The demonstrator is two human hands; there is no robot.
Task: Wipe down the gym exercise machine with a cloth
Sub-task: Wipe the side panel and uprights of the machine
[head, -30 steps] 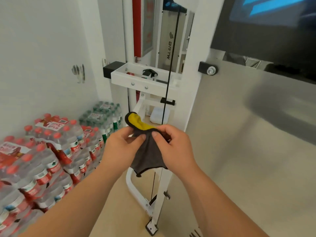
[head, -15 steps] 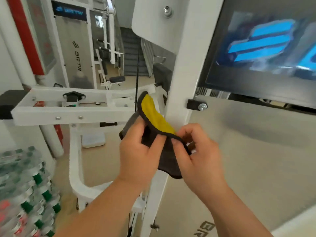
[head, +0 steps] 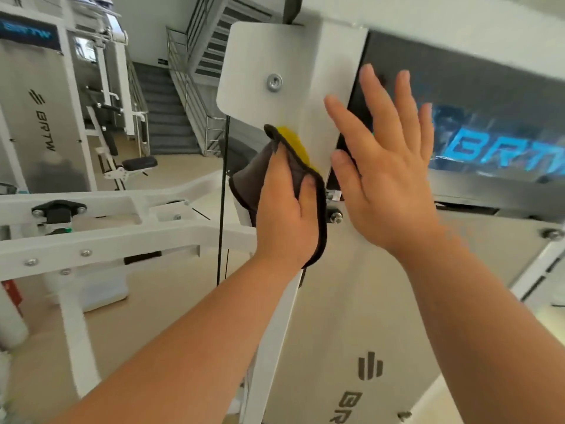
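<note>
A grey cloth [head: 250, 179] with a yellow inner side lies against the white upright post [head: 318, 96] of the gym machine. My left hand [head: 287, 209] holds the cloth, its fingers wrapped in the fabric and pressing it to the post. My right hand [head: 388, 166] is raised just to the right, fingers straight and spread, in front of the post's edge and the dark branded panel [head: 489, 123]; whether it touches the surface is unclear.
A black cable [head: 222, 191] runs vertically left of the post. A white carriage frame [head: 101, 237] with bolts juts out at the left. Another machine [head: 42, 117] and a staircase [head: 171, 117] stand behind. A grey shroud [head: 367, 316] fills the lower right.
My right hand let go of the cloth and opened, rising beside the post. My left hand carried the cloth up against the post. The view tilted upward.
</note>
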